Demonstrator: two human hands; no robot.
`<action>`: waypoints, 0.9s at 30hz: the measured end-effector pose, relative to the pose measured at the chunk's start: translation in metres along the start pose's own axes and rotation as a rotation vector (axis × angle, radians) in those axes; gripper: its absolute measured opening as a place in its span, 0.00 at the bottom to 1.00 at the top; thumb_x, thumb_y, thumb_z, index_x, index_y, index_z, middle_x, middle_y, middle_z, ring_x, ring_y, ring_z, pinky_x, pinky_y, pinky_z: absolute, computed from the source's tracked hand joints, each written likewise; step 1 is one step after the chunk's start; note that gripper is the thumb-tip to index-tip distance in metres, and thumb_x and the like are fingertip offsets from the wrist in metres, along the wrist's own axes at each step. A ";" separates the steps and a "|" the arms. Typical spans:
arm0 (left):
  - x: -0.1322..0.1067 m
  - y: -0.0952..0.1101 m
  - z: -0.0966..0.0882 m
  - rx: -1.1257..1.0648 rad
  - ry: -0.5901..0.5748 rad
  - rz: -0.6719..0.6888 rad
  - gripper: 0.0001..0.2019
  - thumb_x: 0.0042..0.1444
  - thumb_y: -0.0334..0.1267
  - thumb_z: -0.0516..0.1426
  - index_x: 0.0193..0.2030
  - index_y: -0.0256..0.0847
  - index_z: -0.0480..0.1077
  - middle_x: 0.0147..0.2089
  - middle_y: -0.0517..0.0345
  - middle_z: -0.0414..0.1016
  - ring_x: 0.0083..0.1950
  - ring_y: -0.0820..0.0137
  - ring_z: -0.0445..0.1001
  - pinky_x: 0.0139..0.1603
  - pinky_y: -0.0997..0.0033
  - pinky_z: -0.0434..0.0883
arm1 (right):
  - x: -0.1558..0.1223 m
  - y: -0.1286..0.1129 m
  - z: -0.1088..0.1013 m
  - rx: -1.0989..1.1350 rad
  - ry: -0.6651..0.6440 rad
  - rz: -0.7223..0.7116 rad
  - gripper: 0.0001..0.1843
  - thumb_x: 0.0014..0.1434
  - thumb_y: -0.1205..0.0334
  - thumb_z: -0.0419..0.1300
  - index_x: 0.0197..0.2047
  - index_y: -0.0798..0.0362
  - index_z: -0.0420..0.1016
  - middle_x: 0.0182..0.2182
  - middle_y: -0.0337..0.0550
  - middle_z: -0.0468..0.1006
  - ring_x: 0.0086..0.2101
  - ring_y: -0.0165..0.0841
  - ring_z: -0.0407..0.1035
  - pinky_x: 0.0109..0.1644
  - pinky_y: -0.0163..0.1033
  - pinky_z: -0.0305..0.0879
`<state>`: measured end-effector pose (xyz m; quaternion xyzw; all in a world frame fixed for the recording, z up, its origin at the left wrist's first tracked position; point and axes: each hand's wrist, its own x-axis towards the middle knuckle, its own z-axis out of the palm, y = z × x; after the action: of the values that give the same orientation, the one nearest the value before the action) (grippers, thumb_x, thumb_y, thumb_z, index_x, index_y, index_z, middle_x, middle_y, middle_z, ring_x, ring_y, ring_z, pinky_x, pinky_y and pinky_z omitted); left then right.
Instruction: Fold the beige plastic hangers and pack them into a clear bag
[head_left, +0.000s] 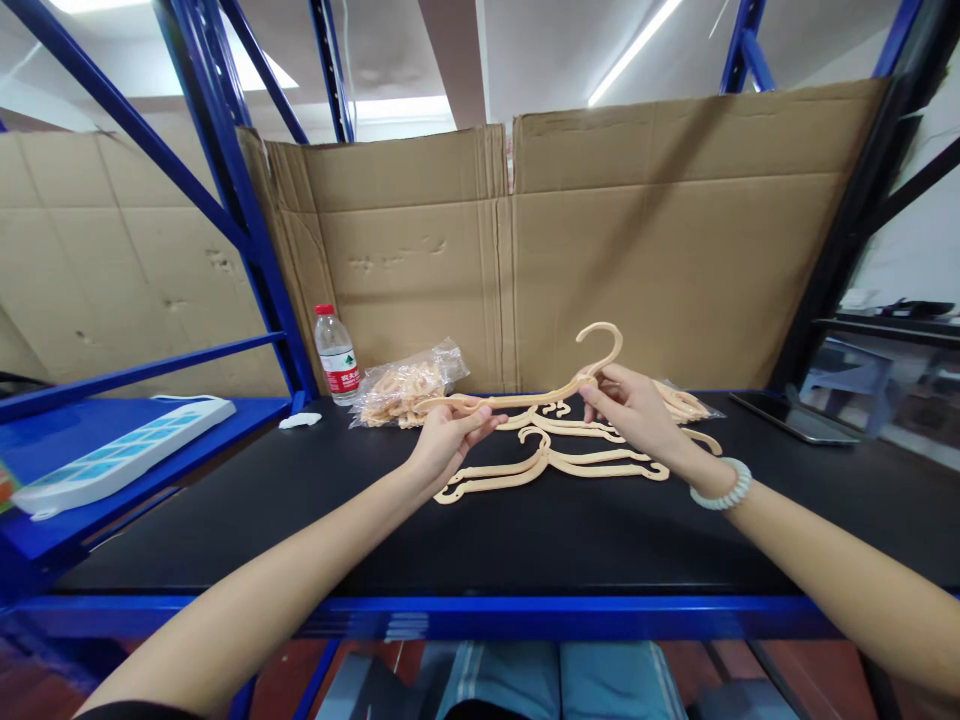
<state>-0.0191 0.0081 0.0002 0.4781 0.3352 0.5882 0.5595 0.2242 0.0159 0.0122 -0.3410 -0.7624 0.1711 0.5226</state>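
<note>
A beige plastic clothes hanger (541, 398) is raised above the black tabletop, its hook curving up on the right. My left hand (450, 437) pinches the hanger's left arm near its end. Just below the hook, my right hand (624, 402) closes its fingers on the hanger's middle; part of it is hidden behind them. Under both hands lies another folded-out hanger (547, 462) on the table, hook pointing away from me. Behind it rest more hanger parts (534, 419), partly covered by the held one. A further hook (703, 440) shows beside my right wrist.
A clear bag of beige parts (409, 385) and a red-capped water bottle (337, 360) stand at the back left, near a small white object (300, 420). Another bag (686, 402) lies behind my right hand. A dark tablet-like device (795, 416) is far right. Cardboard (420, 270) walls the back.
</note>
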 end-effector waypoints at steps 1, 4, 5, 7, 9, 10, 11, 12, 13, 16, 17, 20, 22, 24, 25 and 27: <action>-0.002 0.000 0.000 0.069 -0.020 -0.064 0.08 0.48 0.29 0.63 0.32 0.34 0.66 0.34 0.51 0.77 0.32 0.71 0.78 0.40 0.71 0.74 | 0.001 0.000 -0.002 0.011 0.051 -0.017 0.13 0.59 0.52 0.56 0.37 0.55 0.67 0.24 0.38 0.71 0.24 0.30 0.69 0.30 0.36 0.65; -0.012 -0.002 0.001 0.524 -0.113 -0.084 0.11 0.50 0.40 0.62 0.28 0.37 0.66 0.23 0.56 0.73 0.25 0.69 0.74 0.31 0.69 0.72 | 0.006 -0.001 -0.010 -0.028 0.181 -0.044 0.12 0.57 0.53 0.59 0.37 0.54 0.67 0.27 0.40 0.72 0.27 0.30 0.69 0.32 0.37 0.65; -0.017 -0.002 0.002 0.708 -0.131 0.025 0.13 0.50 0.44 0.62 0.25 0.38 0.66 0.21 0.57 0.71 0.25 0.69 0.73 0.31 0.68 0.71 | 0.007 -0.001 -0.013 -0.065 0.196 -0.051 0.12 0.56 0.54 0.59 0.36 0.54 0.67 0.27 0.41 0.72 0.27 0.30 0.69 0.31 0.37 0.65; -0.025 0.000 0.002 0.992 -0.120 0.385 0.13 0.49 0.46 0.61 0.23 0.40 0.68 0.22 0.56 0.70 0.31 0.66 0.72 0.37 0.67 0.69 | 0.008 -0.003 -0.017 -0.150 0.170 -0.055 0.11 0.56 0.54 0.60 0.34 0.54 0.69 0.26 0.40 0.73 0.27 0.30 0.67 0.31 0.36 0.63; -0.029 0.005 0.003 1.142 -0.127 0.675 0.10 0.50 0.46 0.61 0.28 0.42 0.72 0.31 0.51 0.74 0.39 0.63 0.72 0.45 0.65 0.66 | 0.007 -0.006 -0.015 -0.176 0.084 -0.020 0.11 0.56 0.54 0.59 0.33 0.54 0.69 0.24 0.40 0.74 0.25 0.30 0.67 0.30 0.36 0.62; -0.030 0.008 0.004 1.198 -0.148 0.762 0.10 0.50 0.46 0.61 0.33 0.42 0.73 0.37 0.49 0.76 0.42 0.61 0.71 0.47 0.65 0.65 | 0.005 -0.008 -0.013 -0.153 0.027 0.015 0.11 0.55 0.54 0.59 0.33 0.54 0.70 0.23 0.40 0.74 0.25 0.30 0.67 0.30 0.36 0.62; -0.029 0.010 0.004 1.257 -0.187 0.797 0.12 0.50 0.47 0.61 0.38 0.42 0.73 0.41 0.48 0.76 0.44 0.61 0.71 0.48 0.65 0.64 | 0.003 -0.009 -0.009 -0.117 -0.029 0.054 0.11 0.55 0.54 0.59 0.34 0.54 0.69 0.23 0.40 0.75 0.25 0.30 0.68 0.30 0.36 0.62; -0.028 0.012 0.004 1.317 -0.230 0.789 0.14 0.51 0.47 0.60 0.40 0.42 0.73 0.42 0.49 0.76 0.44 0.61 0.71 0.46 0.66 0.65 | 0.001 -0.010 -0.005 -0.083 -0.084 0.094 0.11 0.55 0.54 0.59 0.33 0.54 0.69 0.23 0.40 0.75 0.25 0.31 0.68 0.30 0.36 0.63; -0.026 0.014 0.004 1.383 -0.274 0.746 0.13 0.52 0.47 0.59 0.41 0.42 0.73 0.41 0.50 0.76 0.42 0.63 0.72 0.43 0.68 0.65 | -0.001 -0.010 0.000 -0.063 -0.139 0.132 0.11 0.54 0.54 0.59 0.33 0.54 0.69 0.22 0.40 0.75 0.25 0.31 0.69 0.30 0.35 0.63; -0.023 0.016 0.003 1.584 -0.389 0.542 0.10 0.56 0.44 0.55 0.34 0.42 0.73 0.32 0.56 0.76 0.33 0.68 0.72 0.31 0.73 0.62 | -0.006 -0.006 0.013 -0.087 -0.293 0.222 0.10 0.53 0.56 0.59 0.32 0.54 0.69 0.20 0.39 0.75 0.24 0.30 0.69 0.30 0.35 0.62; -0.023 0.016 0.003 1.640 -0.424 0.487 0.09 0.55 0.43 0.55 0.32 0.42 0.73 0.30 0.57 0.75 0.31 0.69 0.72 0.29 0.74 0.60 | -0.008 -0.003 0.016 -0.105 -0.344 0.235 0.09 0.53 0.57 0.60 0.31 0.55 0.70 0.21 0.39 0.75 0.24 0.30 0.69 0.30 0.34 0.62; -0.026 0.017 0.003 1.745 -0.566 0.392 0.05 0.51 0.39 0.59 0.30 0.41 0.72 0.30 0.58 0.74 0.30 0.69 0.72 0.28 0.74 0.59 | -0.012 0.006 0.021 -0.161 -0.494 0.221 0.08 0.50 0.59 0.62 0.31 0.55 0.73 0.25 0.40 0.76 0.27 0.31 0.70 0.32 0.34 0.63; -0.029 0.019 0.003 1.786 -0.645 0.351 0.06 0.50 0.39 0.60 0.27 0.40 0.70 0.31 0.58 0.73 0.30 0.68 0.72 0.28 0.73 0.59 | -0.015 0.010 0.022 -0.230 -0.561 0.204 0.05 0.48 0.62 0.62 0.30 0.54 0.74 0.25 0.39 0.76 0.28 0.31 0.70 0.32 0.34 0.62; -0.031 0.020 0.004 1.822 -0.682 0.323 0.07 0.50 0.39 0.60 0.27 0.40 0.69 0.32 0.57 0.73 0.32 0.67 0.72 0.29 0.72 0.60 | -0.016 0.010 0.022 -0.310 -0.590 0.203 0.05 0.46 0.63 0.64 0.29 0.54 0.74 0.25 0.38 0.75 0.27 0.31 0.69 0.30 0.33 0.60; -0.031 0.020 0.004 1.839 -0.687 0.320 0.06 0.50 0.39 0.60 0.28 0.40 0.69 0.33 0.57 0.73 0.33 0.66 0.73 0.29 0.72 0.61 | -0.016 0.010 0.021 -0.351 -0.602 0.200 0.06 0.45 0.62 0.65 0.28 0.54 0.73 0.24 0.37 0.75 0.26 0.30 0.68 0.29 0.33 0.59; -0.032 0.020 0.004 1.854 -0.690 0.356 0.06 0.50 0.40 0.60 0.32 0.41 0.70 0.35 0.56 0.73 0.36 0.64 0.73 0.30 0.71 0.62 | -0.016 0.007 0.018 -0.431 -0.642 0.178 0.10 0.42 0.60 0.68 0.26 0.53 0.71 0.23 0.36 0.73 0.25 0.30 0.65 0.27 0.33 0.56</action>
<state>-0.0248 -0.0272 0.0144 0.9125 0.4041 -0.0005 -0.0631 0.2137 0.0117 -0.0103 -0.4368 -0.8729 0.1498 0.1573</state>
